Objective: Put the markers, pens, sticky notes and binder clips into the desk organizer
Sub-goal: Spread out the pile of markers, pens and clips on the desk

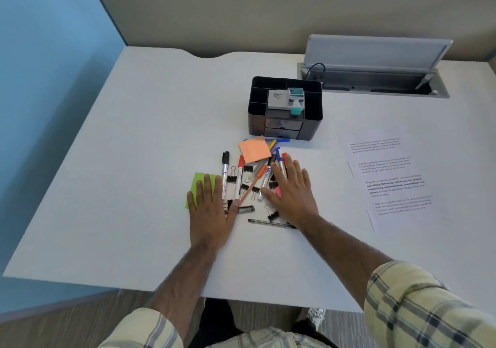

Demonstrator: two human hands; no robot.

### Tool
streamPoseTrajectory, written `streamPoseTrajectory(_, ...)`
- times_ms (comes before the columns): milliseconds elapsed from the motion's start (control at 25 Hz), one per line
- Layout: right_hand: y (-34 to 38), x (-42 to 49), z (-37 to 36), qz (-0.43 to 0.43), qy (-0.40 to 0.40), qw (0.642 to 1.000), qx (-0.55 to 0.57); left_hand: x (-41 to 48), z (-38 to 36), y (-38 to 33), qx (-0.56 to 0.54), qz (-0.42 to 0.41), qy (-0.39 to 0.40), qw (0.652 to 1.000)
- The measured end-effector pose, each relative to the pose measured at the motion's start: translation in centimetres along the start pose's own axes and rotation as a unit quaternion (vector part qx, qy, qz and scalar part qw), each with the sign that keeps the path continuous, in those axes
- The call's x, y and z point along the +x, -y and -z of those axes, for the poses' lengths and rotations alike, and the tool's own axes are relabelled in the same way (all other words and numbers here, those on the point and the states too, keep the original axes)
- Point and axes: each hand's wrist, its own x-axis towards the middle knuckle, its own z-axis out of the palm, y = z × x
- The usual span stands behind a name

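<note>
Black organizer (285,122) stood behind the pile, well apart from both hands; its top held only a grey box (278,100) and a teal tape tool (295,97), none of the task's items visible inside. Still loose on the desk (134,159): markers (225,174), an orange pen (251,186), a clear pen (268,222), binder clips (248,171), orange notes (254,149), green notes (197,189). Left hand (210,213) lay open and flat, fingers on the green notes, gripping nothing. Right hand (291,194) lay open and flat over markers and a pink pad (278,192), gripping nothing. Judgement: nothing sorted yet; everything left.
</note>
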Motion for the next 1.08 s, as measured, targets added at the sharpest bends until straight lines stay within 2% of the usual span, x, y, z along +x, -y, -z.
streamPoseTrajectory(360, 6.4, 2.2, -1.4, 0.023, 0.006, 0.999, 0.027, 0.6, 0.6, 3.6, -0.004, 0.03, -0.01, 0.999)
streamPoseTrajectory(520, 8.2, 2.8, -1.2, 0.05, 0.011, 0.998, 0.043, 0.2, 1.4, 3.1, -0.007, 0.032, -0.042, 0.999)
streamPoseTrajectory(640, 7.3, 4.3, 0.2, 0.023, -0.023, 0.998, 0.05, -0.8, 2.0, 0.9, 0.003, -0.042, -0.059, 0.997)
streamPoseTrajectory(760, 5.2, 6.4, 1.7, -0.046, -0.001, 0.999, 0.028, -2.6, 1.2, -2.1, 0.014, -0.15, -0.026, 0.988)
streamPoseTrajectory(960, 3.2, 7.8, 2.1, -0.043, 0.031, 0.999, -0.011, -2.9, -0.1, -3.5, 0.039, -0.142, 0.02, 0.989)
streamPoseTrajectory(1080, 3.1, 7.9, 2.3, -0.031, 0.002, 1.0, 0.002, -2.1, 0.1, -2.5, 0.059, -0.137, 0.014, 0.989)
